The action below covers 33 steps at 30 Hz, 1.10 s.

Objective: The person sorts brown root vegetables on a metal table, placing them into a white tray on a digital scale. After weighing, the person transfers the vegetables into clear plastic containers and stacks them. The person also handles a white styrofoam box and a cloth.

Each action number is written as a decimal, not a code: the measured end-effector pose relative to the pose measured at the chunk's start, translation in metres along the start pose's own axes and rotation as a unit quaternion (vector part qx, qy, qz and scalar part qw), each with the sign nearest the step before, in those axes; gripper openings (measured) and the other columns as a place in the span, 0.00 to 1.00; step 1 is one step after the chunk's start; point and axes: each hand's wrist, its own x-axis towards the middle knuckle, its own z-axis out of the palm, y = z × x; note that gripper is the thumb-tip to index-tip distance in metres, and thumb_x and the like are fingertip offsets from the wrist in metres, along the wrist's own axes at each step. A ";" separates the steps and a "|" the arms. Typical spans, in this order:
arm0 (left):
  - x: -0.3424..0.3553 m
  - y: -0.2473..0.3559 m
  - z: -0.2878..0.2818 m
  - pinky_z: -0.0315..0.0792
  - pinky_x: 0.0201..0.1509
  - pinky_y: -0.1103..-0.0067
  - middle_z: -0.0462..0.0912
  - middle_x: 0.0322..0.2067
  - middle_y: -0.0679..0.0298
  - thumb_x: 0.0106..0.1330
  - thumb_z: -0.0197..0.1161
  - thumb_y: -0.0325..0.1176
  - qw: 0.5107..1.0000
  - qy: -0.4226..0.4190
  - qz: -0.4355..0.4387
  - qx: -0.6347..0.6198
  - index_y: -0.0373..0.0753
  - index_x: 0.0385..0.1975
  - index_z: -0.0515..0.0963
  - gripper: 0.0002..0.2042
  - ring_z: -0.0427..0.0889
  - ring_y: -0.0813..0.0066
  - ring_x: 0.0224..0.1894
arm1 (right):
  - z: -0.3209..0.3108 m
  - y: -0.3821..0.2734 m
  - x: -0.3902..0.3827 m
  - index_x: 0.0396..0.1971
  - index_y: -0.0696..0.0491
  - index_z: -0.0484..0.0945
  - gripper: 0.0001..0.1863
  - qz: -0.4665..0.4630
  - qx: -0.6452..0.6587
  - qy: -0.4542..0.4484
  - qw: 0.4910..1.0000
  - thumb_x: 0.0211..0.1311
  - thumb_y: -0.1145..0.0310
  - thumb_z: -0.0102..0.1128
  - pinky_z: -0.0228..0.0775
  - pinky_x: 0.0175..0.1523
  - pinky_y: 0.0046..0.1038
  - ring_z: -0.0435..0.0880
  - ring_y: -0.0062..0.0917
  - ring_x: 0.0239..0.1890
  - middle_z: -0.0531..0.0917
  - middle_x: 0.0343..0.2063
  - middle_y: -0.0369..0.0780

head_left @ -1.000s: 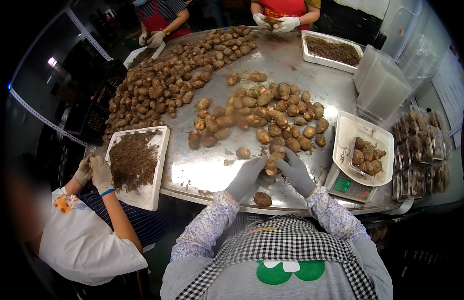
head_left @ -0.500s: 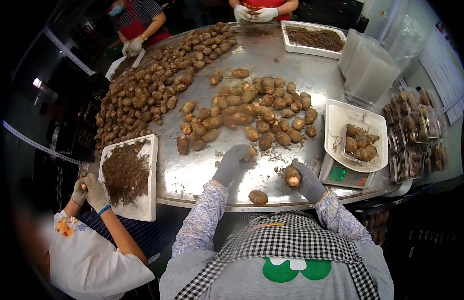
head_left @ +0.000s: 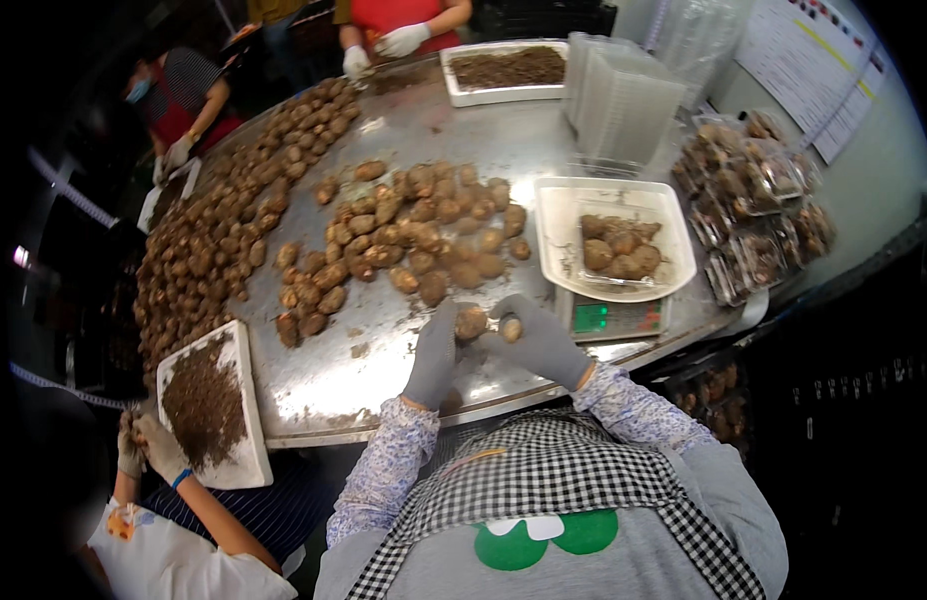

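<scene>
My left hand [head_left: 433,350] and my right hand [head_left: 538,340], both in grey gloves, are close together near the table's front edge. A brown taro [head_left: 471,322] is in my left hand's fingers. My right hand is closed on a smaller, paler piece [head_left: 511,328], apparently taro. Just ahead lies a loose group of taros [head_left: 383,225]. To the right, a white tray [head_left: 555,255] with a clear box of taros [head_left: 623,250] sits on a scale [head_left: 635,318]. Whether the two held pieces touch is hard to tell.
A large taro heap [head_left: 198,270] covers the table's [head_left: 313,395] left. Dirt trays [head_left: 260,450] [head_left: 503,95] sit left and back. Stacked empty containers [head_left: 618,110] and filled packs [head_left: 743,170] are right. Co-workers [head_left: 183,560] [head_left: 403,15] [head_left: 188,90] work at left and back.
The view has turned rightward. My hands first held a long taro together, then moved apart with a piece in each; now they are together again.
</scene>
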 end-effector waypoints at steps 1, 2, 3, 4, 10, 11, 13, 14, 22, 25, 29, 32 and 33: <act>-0.006 0.002 0.012 0.79 0.33 0.83 0.83 0.41 0.61 0.78 0.49 0.45 0.999 -0.004 0.026 0.047 0.34 0.54 0.74 0.20 0.84 0.77 0.37 | -0.001 0.001 -0.005 0.58 0.53 0.72 0.30 -0.039 0.012 0.018 0.999 0.59 0.55 0.67 0.77 0.52 0.33 0.85 0.37 0.44 0.84 0.43 0.44; -0.007 0.004 0.023 0.78 0.31 0.85 0.83 0.39 0.62 0.79 0.45 0.47 0.994 -0.008 0.057 0.094 0.34 0.54 0.75 0.22 0.83 0.79 0.35 | -0.003 0.004 -0.006 0.59 0.51 0.72 0.30 -0.081 0.023 0.036 0.996 0.59 0.54 0.67 0.76 0.54 0.35 0.84 0.39 0.47 0.84 0.44 0.45; -0.008 0.003 0.030 0.77 0.29 0.86 0.83 0.37 0.63 0.80 0.41 0.49 0.986 -0.008 0.087 0.139 0.35 0.53 0.75 0.24 0.83 0.80 0.32 | -0.006 0.003 -0.008 0.61 0.49 0.72 0.31 -0.125 0.034 0.051 0.990 0.58 0.54 0.68 0.76 0.55 0.36 0.84 0.41 0.49 0.84 0.46 0.46; -0.006 0.002 0.039 0.73 0.25 0.87 0.82 0.34 0.65 0.80 0.42 0.47 0.967 -0.014 0.151 0.205 0.35 0.53 0.76 0.22 0.81 0.82 0.29 | -0.014 -0.001 -0.015 0.62 0.45 0.74 0.31 -0.098 0.017 0.037 0.994 0.58 0.54 0.68 0.74 0.57 0.36 0.82 0.39 0.52 0.83 0.48 0.43; 0.004 0.008 0.078 0.68 0.23 0.85 0.78 0.26 0.67 0.76 0.53 0.38 0.952 -0.008 0.174 0.253 0.36 0.52 0.77 0.15 0.75 0.86 0.22 | -0.091 0.004 -0.029 0.57 0.50 0.77 0.27 -0.149 -0.005 0.128 0.980 0.59 0.60 0.70 0.80 0.44 0.31 0.86 0.33 0.36 0.84 0.37 0.41; 0.009 0.001 0.078 0.70 0.24 0.84 0.78 0.26 0.67 0.75 0.55 0.37 0.938 0.002 0.219 0.268 0.35 0.52 0.77 0.14 0.75 0.85 0.23 | -0.107 0.015 -0.025 0.56 0.51 0.78 0.26 -0.168 -0.019 0.196 0.966 0.59 0.60 0.70 0.80 0.44 0.31 0.86 0.34 0.37 0.85 0.38 0.42; 0.013 -0.002 0.077 0.76 0.45 0.76 0.82 0.37 0.60 0.69 0.61 0.34 0.883 0.030 0.280 0.375 0.34 0.53 0.77 0.16 0.81 0.71 0.39 | -0.138 0.032 -0.021 0.55 0.52 0.79 0.24 -0.166 -0.057 0.281 0.944 0.59 0.60 0.70 0.79 0.47 0.31 0.86 0.35 0.40 0.85 0.41 0.42; 0.012 -0.004 0.075 0.75 0.51 0.74 0.82 0.41 0.58 0.69 0.61 0.34 0.852 0.038 0.309 0.422 0.34 0.53 0.77 0.16 0.81 0.68 0.45 | -0.154 0.034 -0.020 0.54 0.52 0.79 0.24 -0.148 -0.080 0.294 0.941 0.59 0.61 0.70 0.78 0.49 0.31 0.86 0.35 0.43 0.85 0.43 0.42; 0.008 -0.018 0.053 0.73 0.58 0.72 0.82 0.48 0.56 0.68 0.62 0.33 0.873 0.095 0.250 0.408 0.35 0.51 0.79 0.15 0.80 0.64 0.52 | -0.196 0.109 0.006 0.57 0.55 0.77 0.29 -0.118 -0.084 0.194 0.970 0.62 0.52 0.67 0.74 0.55 0.33 0.82 0.36 0.51 0.82 0.49 0.44; 0.002 -0.017 0.041 0.74 0.51 0.77 0.83 0.43 0.59 0.70 0.61 0.33 0.897 0.137 0.210 0.365 0.34 0.51 0.79 0.14 0.81 0.73 0.45 | -0.202 0.091 0.006 0.56 0.56 0.76 0.29 0.011 -0.052 0.245 0.968 0.62 0.51 0.67 0.75 0.54 0.33 0.83 0.37 0.49 0.82 0.49 0.47; -0.001 -0.022 0.033 0.73 0.49 0.79 0.84 0.42 0.62 0.71 0.60 0.33 0.909 0.147 0.183 0.344 0.33 0.51 0.80 0.14 0.80 0.77 0.43 | -0.217 0.064 0.003 0.57 0.61 0.73 0.37 0.121 -0.074 0.286 0.948 0.59 0.45 0.67 0.75 0.54 0.36 0.84 0.41 0.49 0.82 0.50 0.53; 0.002 -0.029 0.032 0.73 0.48 0.79 0.83 0.41 0.63 0.71 0.60 0.33 0.923 0.129 0.176 0.316 0.32 0.50 0.80 0.14 0.79 0.79 0.42 | -0.222 0.071 0.009 0.60 0.63 0.70 0.41 0.107 -0.101 0.259 0.954 0.59 0.43 0.66 0.74 0.57 0.39 0.83 0.44 0.52 0.81 0.51 0.56; 0.004 -0.032 0.033 0.73 0.48 0.80 0.83 0.40 0.63 0.71 0.60 0.32 0.927 0.120 0.177 0.308 0.32 0.50 0.80 0.13 0.79 0.79 0.42 | -0.219 0.075 0.011 0.61 0.62 0.70 0.41 0.095 -0.123 0.244 0.957 0.60 0.43 0.65 0.73 0.58 0.39 0.83 0.44 0.53 0.81 0.52 0.56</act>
